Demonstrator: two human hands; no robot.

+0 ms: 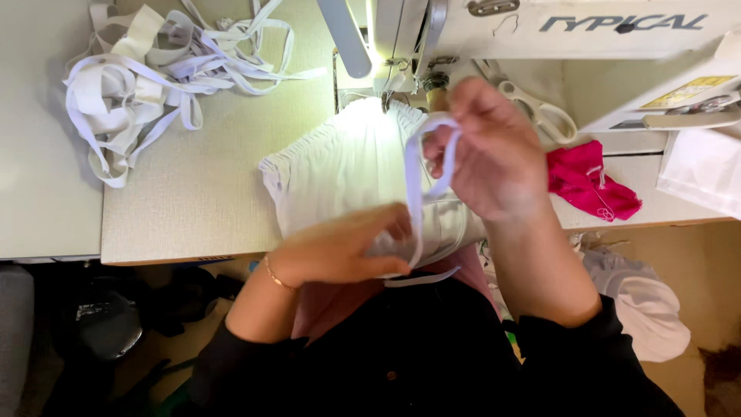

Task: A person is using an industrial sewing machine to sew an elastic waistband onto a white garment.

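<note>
The right hand (490, 154) was raised at about one o'clock from the picture's middle, its fingers curled and pinched on a loop of narrow white strap (417, 197), a flat, smooth band that ran down from the fingers toward six o'clock. The left hand (347, 251), lower and toward seven o'clock of the right one, lay half closed, thumb and fingertips pressed together on the lower run of the same strap and on the edge of the white garment (347, 174) beneath it. That garment was soft, bunched cloth with a gathered, ribbed-looking edge, brightly lit, and it lay on the pale table (201, 193) with its far end under the needle of the white sewing machine (556, 31) at twelve o'clock. A thin gold bracelet (276, 276) circled the left wrist, and both arms wore dark sleeves. At ten o'clock on the table sat a loose tangle of white straps (147, 77), flat bands looped over one another. At three o'clock of the right hand lay a crumpled pink cloth (590, 185), and just beyond it, toward the machine, a pair of scissors with pale handles (540, 112), partly hidden by the hand.
</note>
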